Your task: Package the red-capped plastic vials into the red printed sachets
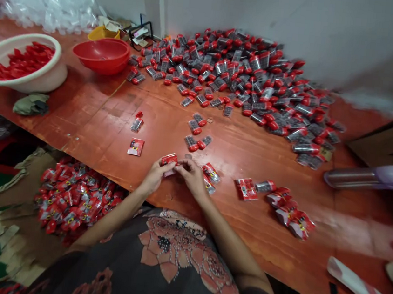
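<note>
My left hand (157,174) is closed on a small red printed packet (169,159) above the front part of the table. The fingertips of my right hand (192,176) are pinched together at the packet's right edge. Just right of that hand lie red-and-clear packets (211,172) on the wood. Farther left, a flat red packet (135,146) lies below a clear tube with a red cap (137,124). Beyond my hands are several more capped tubes (192,143) with dark contents.
A large heap of red-capped tubes (233,66) lies against the wall. On the left stand a white basin (59,69) with red parts and a red bowl (101,55). An open carton (14,240) beside the table holds filled red packets (75,199). Stacked packets (289,213) lie right.
</note>
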The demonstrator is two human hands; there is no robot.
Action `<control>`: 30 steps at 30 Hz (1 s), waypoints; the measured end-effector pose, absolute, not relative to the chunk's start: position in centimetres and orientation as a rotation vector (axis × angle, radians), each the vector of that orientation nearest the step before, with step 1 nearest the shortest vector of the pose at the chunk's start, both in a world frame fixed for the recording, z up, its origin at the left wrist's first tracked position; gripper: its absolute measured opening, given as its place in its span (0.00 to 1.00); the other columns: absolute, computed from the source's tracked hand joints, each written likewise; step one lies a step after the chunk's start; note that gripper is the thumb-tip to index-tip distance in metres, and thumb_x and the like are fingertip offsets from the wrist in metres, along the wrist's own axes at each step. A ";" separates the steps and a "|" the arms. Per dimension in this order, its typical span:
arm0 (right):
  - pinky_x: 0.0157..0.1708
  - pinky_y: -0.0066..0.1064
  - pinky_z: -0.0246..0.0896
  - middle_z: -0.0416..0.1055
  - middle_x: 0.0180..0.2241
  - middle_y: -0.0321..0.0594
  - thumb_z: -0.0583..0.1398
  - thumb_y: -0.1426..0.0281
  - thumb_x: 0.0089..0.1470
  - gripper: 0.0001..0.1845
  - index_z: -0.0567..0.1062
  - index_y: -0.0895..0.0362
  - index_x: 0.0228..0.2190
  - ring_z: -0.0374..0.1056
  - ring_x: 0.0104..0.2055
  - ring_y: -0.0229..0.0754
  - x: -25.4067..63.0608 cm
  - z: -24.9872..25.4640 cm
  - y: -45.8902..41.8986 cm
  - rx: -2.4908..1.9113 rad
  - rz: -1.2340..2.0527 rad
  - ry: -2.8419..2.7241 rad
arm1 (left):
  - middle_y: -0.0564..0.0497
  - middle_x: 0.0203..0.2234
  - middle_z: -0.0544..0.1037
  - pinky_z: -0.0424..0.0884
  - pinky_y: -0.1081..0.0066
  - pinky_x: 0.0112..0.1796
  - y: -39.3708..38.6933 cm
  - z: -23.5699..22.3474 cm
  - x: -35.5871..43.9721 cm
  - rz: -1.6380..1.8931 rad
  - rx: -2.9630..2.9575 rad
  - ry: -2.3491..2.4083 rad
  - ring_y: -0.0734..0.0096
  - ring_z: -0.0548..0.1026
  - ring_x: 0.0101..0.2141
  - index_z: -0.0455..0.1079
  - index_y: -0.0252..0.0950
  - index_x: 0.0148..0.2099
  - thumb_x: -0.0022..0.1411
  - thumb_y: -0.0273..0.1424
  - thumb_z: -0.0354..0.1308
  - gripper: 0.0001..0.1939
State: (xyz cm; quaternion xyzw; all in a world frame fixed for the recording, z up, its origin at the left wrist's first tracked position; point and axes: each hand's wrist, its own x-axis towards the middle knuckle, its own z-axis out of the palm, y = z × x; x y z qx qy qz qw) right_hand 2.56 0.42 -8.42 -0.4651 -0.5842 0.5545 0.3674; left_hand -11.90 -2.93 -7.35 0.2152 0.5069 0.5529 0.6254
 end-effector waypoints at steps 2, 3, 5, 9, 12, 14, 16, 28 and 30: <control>0.31 0.31 0.66 0.75 0.29 0.36 0.62 0.60 0.52 0.12 0.78 0.54 0.33 0.70 0.30 0.41 2.7 -8.1 0.6 -1.200 1.462 -1.462 | 0.50 0.34 0.79 0.71 0.71 0.39 -2.7 -7.3 -11.1 1.266 0.413 1.080 0.70 0.76 0.36 0.74 0.34 0.41 0.47 0.35 0.71 0.19; 0.31 0.31 0.66 0.76 0.29 0.36 0.62 0.60 0.52 0.11 0.78 0.55 0.33 0.70 0.30 0.41 2.8 -8.0 0.6 -1.195 1.468 -1.459 | 0.49 0.35 0.80 0.71 0.70 0.39 -2.6 -7.3 -10.7 1.264 0.394 1.046 0.69 0.77 0.38 0.74 0.34 0.41 0.47 0.35 0.70 0.19; 0.34 0.32 0.67 0.76 0.31 0.37 0.63 0.62 0.51 0.10 0.77 0.54 0.33 0.70 0.32 0.42 3.1 -7.8 0.7 -1.186 1.428 -1.492 | 0.46 0.39 0.80 0.71 0.70 0.40 -2.3 -7.2 -10.0 1.257 0.376 0.971 0.66 0.77 0.41 0.75 0.34 0.41 0.50 0.37 0.69 0.18; 0.37 0.34 0.67 0.77 0.32 0.36 0.61 0.64 0.53 0.07 0.77 0.53 0.33 0.72 0.34 0.43 3.8 -7.9 1.1 -1.222 1.323 -1.599 | 0.46 0.43 0.80 0.72 0.68 0.43 -1.7 -7.1 -9.1 1.226 0.323 0.904 0.65 0.77 0.45 0.74 0.36 0.43 0.54 0.38 0.66 0.15; 0.41 0.36 0.67 0.78 0.35 0.37 0.57 0.66 0.57 0.10 0.79 0.51 0.36 0.73 0.37 0.44 4.9 -7.9 2.5 -1.206 1.232 -1.799 | 0.45 0.41 0.81 0.74 0.64 0.44 -1.3 -6.9 -9.3 1.194 0.282 0.925 0.63 0.78 0.44 0.74 0.35 0.44 0.54 0.33 0.65 0.14; 0.45 0.38 0.66 0.78 0.41 0.40 0.55 0.68 0.59 0.13 0.79 0.51 0.40 0.72 0.43 0.46 5.9 -8.0 4.4 -1.233 1.034 -1.944 | 0.44 0.41 0.81 0.75 0.59 0.44 -1.0 -6.8 -9.8 1.180 0.250 0.938 0.61 0.79 0.43 0.74 0.33 0.44 0.55 0.30 0.65 0.14; 0.48 0.42 0.63 0.74 0.47 0.46 0.54 0.70 0.59 0.16 0.78 0.52 0.44 0.69 0.48 0.50 7.1 -8.2 6.9 -1.331 0.743 -2.034 | 0.43 0.40 0.81 0.76 0.57 0.43 -0.7 -6.8 -10.2 1.175 0.214 0.969 0.61 0.80 0.40 0.74 0.32 0.43 0.54 0.28 0.64 0.13; 0.46 0.44 0.60 0.74 0.41 0.47 0.56 0.66 0.58 0.14 0.76 0.55 0.43 0.66 0.43 0.50 10.0 -9.1 9.2 -1.487 0.615 -2.026 | 0.46 0.31 0.81 0.75 0.59 0.45 -0.4 -7.5 -10.8 1.243 0.127 1.111 0.66 0.80 0.34 0.74 0.28 0.34 0.46 0.19 0.66 0.09; 0.39 0.40 0.64 0.74 0.38 0.44 0.58 0.61 0.58 0.16 0.73 0.55 0.45 0.67 0.37 0.46 9.5 -8.0 6.6 -1.511 0.777 -1.748 | 0.49 0.28 0.80 0.75 0.61 0.44 -0.3 -7.5 -10.5 1.294 0.129 1.113 0.68 0.79 0.32 0.74 0.29 0.33 0.45 0.19 0.67 0.10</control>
